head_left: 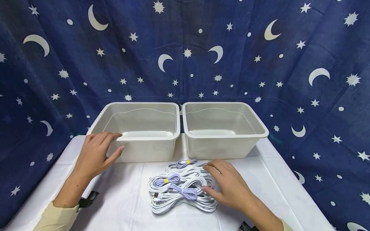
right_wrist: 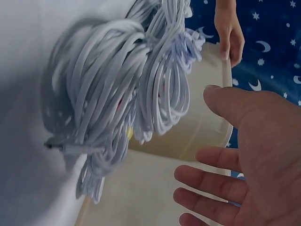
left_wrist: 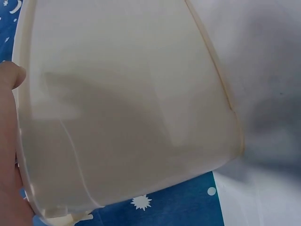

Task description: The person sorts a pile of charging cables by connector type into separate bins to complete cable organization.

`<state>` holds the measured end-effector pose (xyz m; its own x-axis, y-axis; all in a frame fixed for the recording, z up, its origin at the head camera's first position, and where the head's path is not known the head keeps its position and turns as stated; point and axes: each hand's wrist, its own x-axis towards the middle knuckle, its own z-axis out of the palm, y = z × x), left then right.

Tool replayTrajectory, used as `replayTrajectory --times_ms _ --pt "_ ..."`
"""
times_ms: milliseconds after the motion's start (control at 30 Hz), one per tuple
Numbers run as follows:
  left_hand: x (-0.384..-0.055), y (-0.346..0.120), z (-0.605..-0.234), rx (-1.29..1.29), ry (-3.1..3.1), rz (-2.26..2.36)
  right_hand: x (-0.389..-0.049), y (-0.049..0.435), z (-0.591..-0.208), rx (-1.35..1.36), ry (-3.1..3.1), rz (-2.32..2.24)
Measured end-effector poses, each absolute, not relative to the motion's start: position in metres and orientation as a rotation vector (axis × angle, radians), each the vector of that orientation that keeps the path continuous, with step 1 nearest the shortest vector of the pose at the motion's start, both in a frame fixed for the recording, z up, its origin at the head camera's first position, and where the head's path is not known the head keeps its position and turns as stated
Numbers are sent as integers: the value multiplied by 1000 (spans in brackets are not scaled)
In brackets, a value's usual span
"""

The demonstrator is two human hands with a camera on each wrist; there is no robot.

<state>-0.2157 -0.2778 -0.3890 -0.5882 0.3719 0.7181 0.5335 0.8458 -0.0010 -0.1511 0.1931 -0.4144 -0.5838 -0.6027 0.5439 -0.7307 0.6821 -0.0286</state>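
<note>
Cables (head_left: pixel 188 193) in white and lilac coils lie heaped on the white-clothed bench (head_left: pixel 124 199), seemingly all left to handle; right hand (head_left: pixel 228 184) spread beside them, left hand (head_left: pixel 96 154) loosely extended at an off-white rectangular bin (head_left: pixel 147 151).

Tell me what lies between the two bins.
No object shows there: only a narrow strip of white tablecloth between the left bin and the right bin, with the blue curtain behind, as the head view shows.

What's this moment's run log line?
left hand: at left bin rim; right hand: empty, near coiled cables; right bin: no contents visible
</note>
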Motion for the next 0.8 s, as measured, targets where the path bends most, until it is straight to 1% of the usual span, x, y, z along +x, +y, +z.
replayTrajectory --times_ms 433,800 --pt "-223 -268 -387 -665 -2201 -293 -151 159 -416 1164 -2354 314" --pt "-237 -266 -377 -718 -2162 -335 -153 130 -401 1209 -2468 178"
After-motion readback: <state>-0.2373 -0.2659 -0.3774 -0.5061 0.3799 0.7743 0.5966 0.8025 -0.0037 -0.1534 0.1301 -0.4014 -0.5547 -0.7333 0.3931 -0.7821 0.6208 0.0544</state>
